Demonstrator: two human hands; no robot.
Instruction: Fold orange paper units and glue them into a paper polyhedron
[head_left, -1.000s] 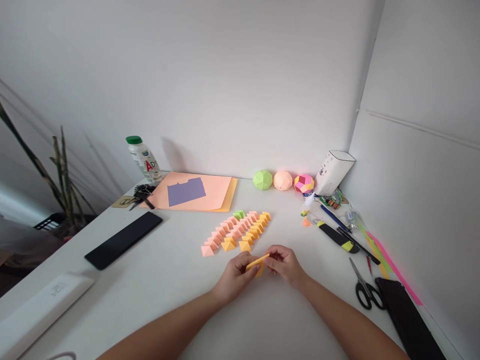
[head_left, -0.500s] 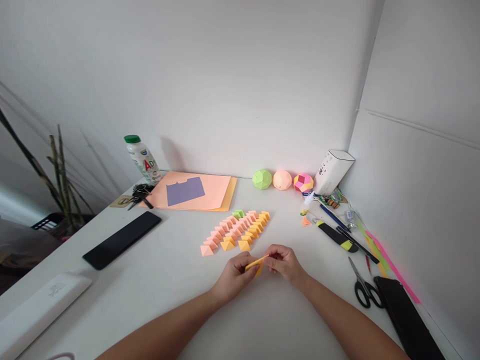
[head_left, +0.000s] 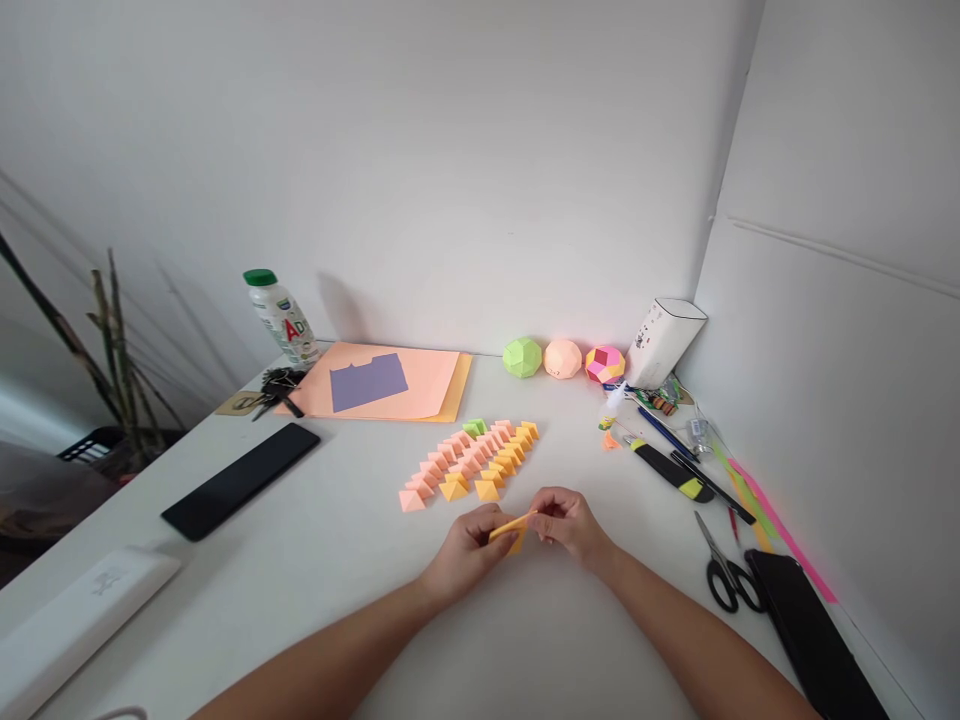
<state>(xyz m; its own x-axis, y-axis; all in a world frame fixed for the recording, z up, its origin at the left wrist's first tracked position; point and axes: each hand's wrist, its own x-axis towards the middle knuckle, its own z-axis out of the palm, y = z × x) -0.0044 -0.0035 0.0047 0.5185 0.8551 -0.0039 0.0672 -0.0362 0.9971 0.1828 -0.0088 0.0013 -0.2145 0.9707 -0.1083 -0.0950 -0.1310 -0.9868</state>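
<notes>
An orange folded piece of paper [head_left: 516,533] is held between my two hands, low over the white table. My left hand [head_left: 470,550] is closed round its left end, thumb on top. The fingertips of my right hand [head_left: 568,522] pinch its right end. My fingers hide part of the folds. Just beyond my hands lie rows of small folded paper pyramids: peach ones [head_left: 437,469], orange ones [head_left: 508,460] and a little green at the far end [head_left: 475,428].
Scissors [head_left: 726,575], a box cutter [head_left: 670,470], pens [head_left: 712,488] and a black phone [head_left: 816,630] lie right. Paper balls [head_left: 562,359] and a white box [head_left: 666,343] stand behind. Left are peach sheets [head_left: 427,385], a bottle [head_left: 283,318], keys [head_left: 281,385] and a dark flat bar [head_left: 241,482].
The view has shifted very slightly. Both hands keep hold of the orange paper in nearly the same pose.
</notes>
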